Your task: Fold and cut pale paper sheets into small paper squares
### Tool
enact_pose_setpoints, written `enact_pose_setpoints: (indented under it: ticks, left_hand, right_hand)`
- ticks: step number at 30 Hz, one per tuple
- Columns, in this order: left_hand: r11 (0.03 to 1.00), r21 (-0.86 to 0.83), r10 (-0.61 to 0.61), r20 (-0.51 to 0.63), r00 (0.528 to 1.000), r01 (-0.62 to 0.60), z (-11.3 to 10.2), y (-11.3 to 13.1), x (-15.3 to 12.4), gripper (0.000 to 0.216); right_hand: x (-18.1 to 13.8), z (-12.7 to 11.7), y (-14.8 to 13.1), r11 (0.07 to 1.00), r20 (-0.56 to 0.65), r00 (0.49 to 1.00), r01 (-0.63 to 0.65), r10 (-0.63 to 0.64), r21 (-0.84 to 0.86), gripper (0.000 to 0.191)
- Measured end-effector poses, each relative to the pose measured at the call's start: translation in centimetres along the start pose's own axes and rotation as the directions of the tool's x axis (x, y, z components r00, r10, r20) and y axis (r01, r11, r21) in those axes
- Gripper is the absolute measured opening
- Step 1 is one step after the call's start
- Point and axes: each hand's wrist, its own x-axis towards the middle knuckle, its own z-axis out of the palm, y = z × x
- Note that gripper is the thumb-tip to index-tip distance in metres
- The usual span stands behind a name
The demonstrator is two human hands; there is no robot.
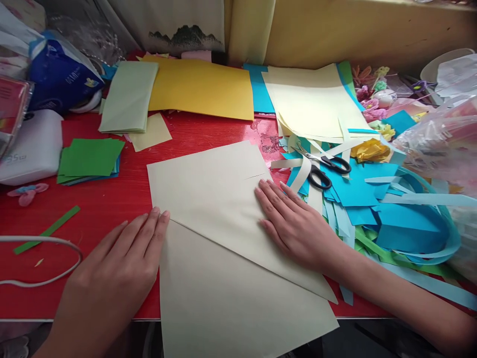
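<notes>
A large pale cream sheet of paper [238, 298] lies in front of me, with a folded-looking upper layer [208, 184] whose straight edge slants from upper left to lower right. Its near end juts past the table's front edge. My left hand [119, 263] rests with straight fingers at the sheet's left side, the fingertips touching where the slanting edge begins. Flat on the upper layer, toward its right side, lies my right hand [290, 223], fingers stretched out. A short thin line, perhaps a slit, shows just above the right fingertips. Neither hand grips anything.
Black-handled scissors [320, 166] lie among blue paper pieces [357, 184] and strips at right. Green squares [91, 158], a white cable [48, 238] and a white device [32, 146] are at left. Yellow card [201, 87] and cream sheets [313, 99] lie behind on the red table [204, 132].
</notes>
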Motion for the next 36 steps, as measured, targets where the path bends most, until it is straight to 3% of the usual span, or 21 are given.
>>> enact_pose_setpoints:
  ticks: [7,11,15,20,23,26,31,36]
  left_hand:
    - [0.998,-0.052,0.029,-0.041,0.999,-0.031,-0.6,-1.5,0.4,0.068]
    - [0.995,0.026,-0.096,-0.149,0.984,0.101,-1.7,1.5,2.1,0.052]
    - [0.999,0.032,-0.015,-0.194,0.981,0.021,-1.6,4.8,3.5,0.044]
    - [0.992,-0.052,-0.123,-0.171,0.978,0.116,0.0,4.3,3.4,0.053]
    - [0.989,-0.095,-0.128,-0.156,0.979,0.114,0.5,3.7,3.2,0.056]
    - [0.985,-0.128,-0.139,-0.156,0.978,0.120,0.4,3.9,3.1,0.055]
    - [0.976,-0.186,-0.135,-0.111,0.985,0.113,0.2,3.7,2.9,0.051]
    - [0.978,-0.180,-0.128,-0.114,0.985,0.107,0.4,3.4,2.8,0.054]
  right_hand:
    - [0.0,-0.1,-0.1,1.000,-0.010,1.000,0.005,-0.005,-0.001,0.054]
    - [0.1,-0.3,-0.3,1.000,0.015,1.000,-0.005,0.004,0.020,0.060]
    - [0.1,-0.5,-0.4,0.999,0.038,0.999,-0.013,0.012,0.032,0.063]
    - [0.2,-1.1,0.0,0.999,0.073,0.997,-0.003,0.000,0.045,0.066]
    - [0.8,-2.3,-0.2,1.000,0.121,0.993,-0.008,0.006,0.020,0.070]
    - [2.2,-3.5,-1.8,0.998,0.116,0.992,0.059,-0.055,-0.030,0.072]
    - [4.8,-2.9,-6.2,0.938,-0.012,0.939,0.345,-0.345,0.023,0.068]
    - [4.0,-1.1,-7.5,0.947,-0.027,0.956,0.292,-0.291,0.132,0.066]
